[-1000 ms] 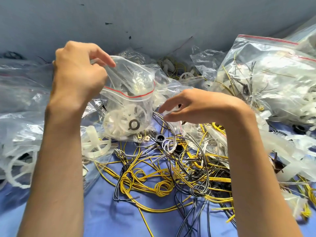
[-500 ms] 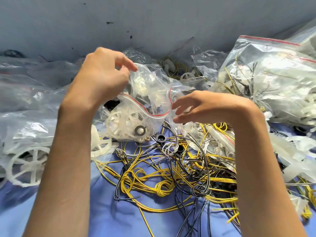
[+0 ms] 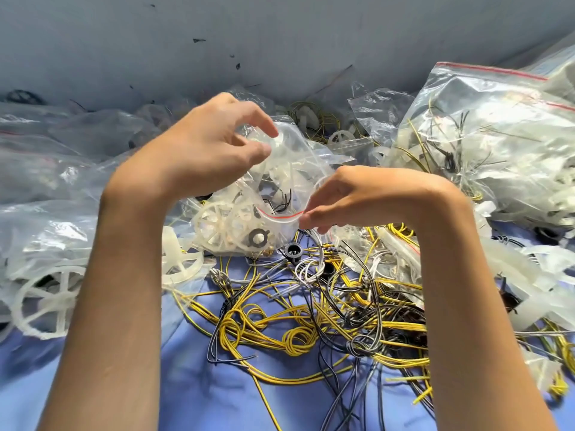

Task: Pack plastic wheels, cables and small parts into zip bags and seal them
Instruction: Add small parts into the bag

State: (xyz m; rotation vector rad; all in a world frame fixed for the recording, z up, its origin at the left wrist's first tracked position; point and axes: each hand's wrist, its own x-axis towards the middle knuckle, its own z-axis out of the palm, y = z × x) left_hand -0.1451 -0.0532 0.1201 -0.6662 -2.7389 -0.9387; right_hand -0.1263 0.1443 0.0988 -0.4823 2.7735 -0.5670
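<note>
A small clear zip bag with a red strip along its top sits at the centre, with white plastic wheels, a black ring part and thin dark wires inside. My right hand pinches the bag's red-striped edge between thumb and fingers. My left hand hovers above the bag's upper plastic, thumb and forefinger curled close together; whether they touch the plastic I cannot tell. A small black round part lies just below the bag.
A tangle of yellow, black and grey cables covers the blue cloth in front. A large filled zip bag stands at the right. Loose white wheels and more clear bags pile up at the left. A grey wall rises behind.
My left hand moved right and down, toward the centre. The bag dropped lower, and my right hand has closed its fingers on the red-striped edge.
</note>
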